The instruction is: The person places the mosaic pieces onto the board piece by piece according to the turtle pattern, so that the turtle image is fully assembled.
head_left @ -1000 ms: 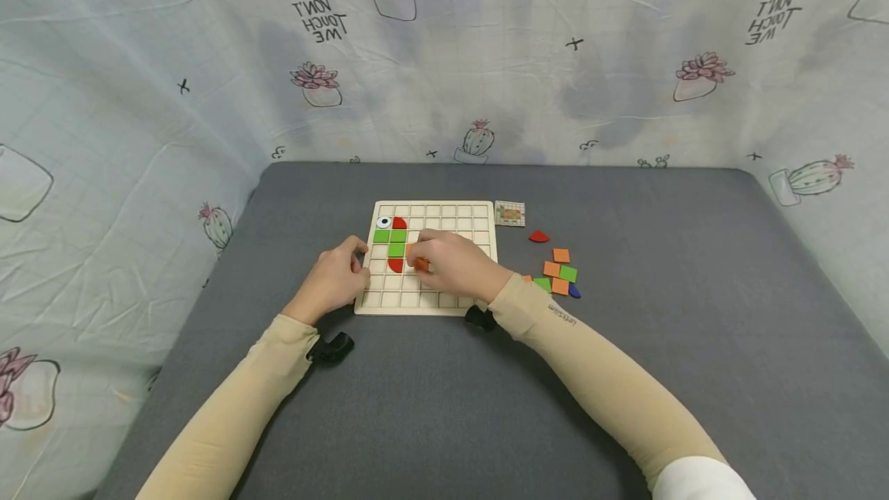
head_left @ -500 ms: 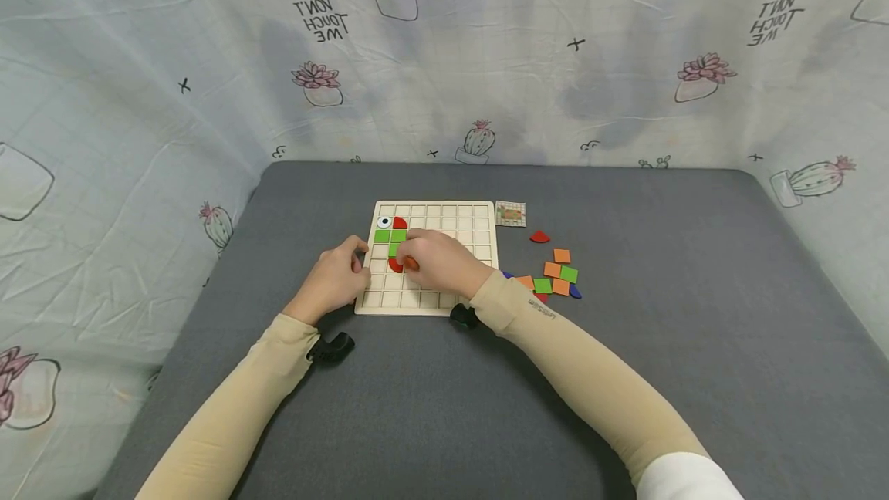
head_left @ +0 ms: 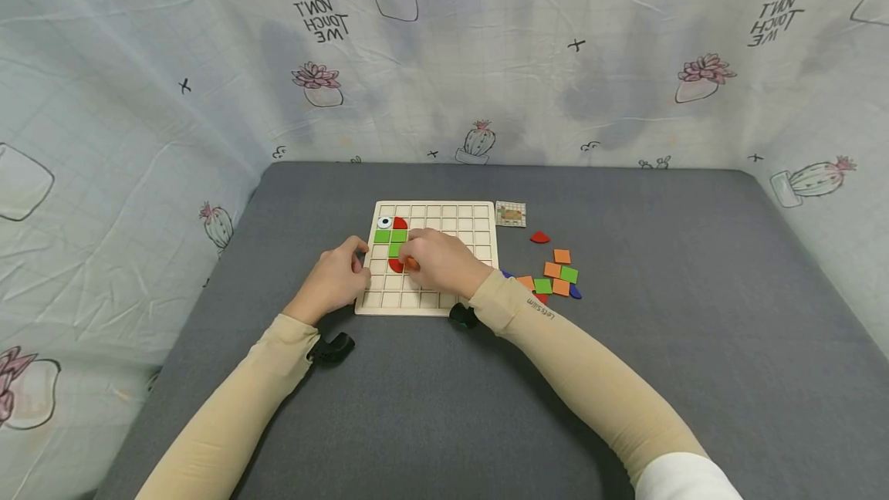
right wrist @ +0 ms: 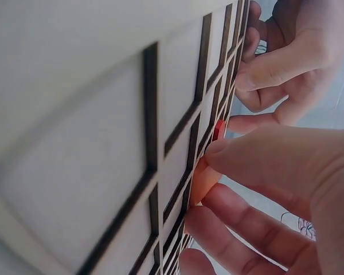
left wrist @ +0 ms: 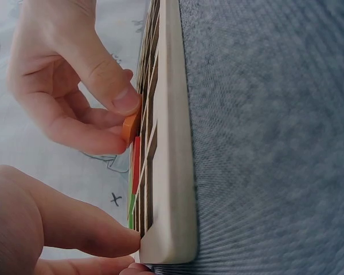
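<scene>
A wooden grid board (head_left: 444, 301) carries an eye piece (head_left: 385, 222), a red quarter piece (head_left: 400, 223), green squares (head_left: 382, 236) and a lower red piece (head_left: 395, 265) in its left columns. My right hand (head_left: 444, 262) pinches an orange piece (left wrist: 130, 127) between thumb and fingers, low over the cells beside the lower red piece; the right wrist view shows the same orange piece (right wrist: 204, 182) at the board's surface. At the board's left edge, my left hand (head_left: 333, 280) grips the rim between thumb and fingers. My right hand hides some cells.
Right of the board lie loose orange squares (head_left: 562, 256), green squares (head_left: 568, 275), blue pieces (head_left: 575, 292) and red pieces (head_left: 539, 238). A small patterned card (head_left: 510, 214) sits by the board's upper right corner. A grey cloth covers the table (head_left: 417, 407).
My right hand has shifted slightly left with the orange piece, uncovering some loose pieces at the right of the board. My left hand has stayed at the board's edge.
</scene>
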{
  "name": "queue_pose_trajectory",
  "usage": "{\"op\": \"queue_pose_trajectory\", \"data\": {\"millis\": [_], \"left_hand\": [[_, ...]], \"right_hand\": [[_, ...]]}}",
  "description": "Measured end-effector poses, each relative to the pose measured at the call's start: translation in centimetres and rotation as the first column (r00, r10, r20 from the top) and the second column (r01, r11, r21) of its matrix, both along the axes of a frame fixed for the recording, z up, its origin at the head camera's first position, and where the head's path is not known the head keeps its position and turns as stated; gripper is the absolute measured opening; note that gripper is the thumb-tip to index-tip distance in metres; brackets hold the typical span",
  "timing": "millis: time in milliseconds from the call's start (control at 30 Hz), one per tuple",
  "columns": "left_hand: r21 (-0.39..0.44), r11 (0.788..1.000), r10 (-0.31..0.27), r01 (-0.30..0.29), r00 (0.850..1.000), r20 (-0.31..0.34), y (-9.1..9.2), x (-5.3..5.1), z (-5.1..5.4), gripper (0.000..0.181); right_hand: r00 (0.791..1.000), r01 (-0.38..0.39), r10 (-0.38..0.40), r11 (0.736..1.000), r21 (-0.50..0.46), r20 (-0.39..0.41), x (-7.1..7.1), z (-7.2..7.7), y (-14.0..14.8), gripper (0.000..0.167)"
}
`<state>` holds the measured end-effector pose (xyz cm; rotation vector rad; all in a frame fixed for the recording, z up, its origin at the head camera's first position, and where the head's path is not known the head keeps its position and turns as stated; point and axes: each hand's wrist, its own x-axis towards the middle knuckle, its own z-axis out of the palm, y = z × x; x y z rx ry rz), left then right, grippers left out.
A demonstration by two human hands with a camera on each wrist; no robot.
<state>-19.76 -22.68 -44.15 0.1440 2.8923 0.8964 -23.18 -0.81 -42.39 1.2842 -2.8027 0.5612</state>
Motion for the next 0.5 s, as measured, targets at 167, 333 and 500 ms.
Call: {"op": "queue_pose_trajectory", "data": {"millis": [167,333,500], "left_hand": [[0.002,1.000,0.001,-0.001,1.000,0.001,0.02,0.02,0.05,0.037],[0.002,1.000,0.003,-0.003,1.000,-0.001,0.02,0.02,-0.01,0.036],[0.000,1.000,0.001,-0.001,1.000,-0.006,-0.01,-0.01,-0.06,0.036]], "right_hand": [[1.000,-0.005,0.005,1.000,-0.009,0.002,-0.03,-0.04,0.08,0.014],[1.000,0.000,0.000,1.000,-0.007,0.018,0.01,-0.07,0.13,0.017],[1.000,0.010,-0.011,1.000,0.020,0.022,0.07,-0.07,0.15,0.016]]}}
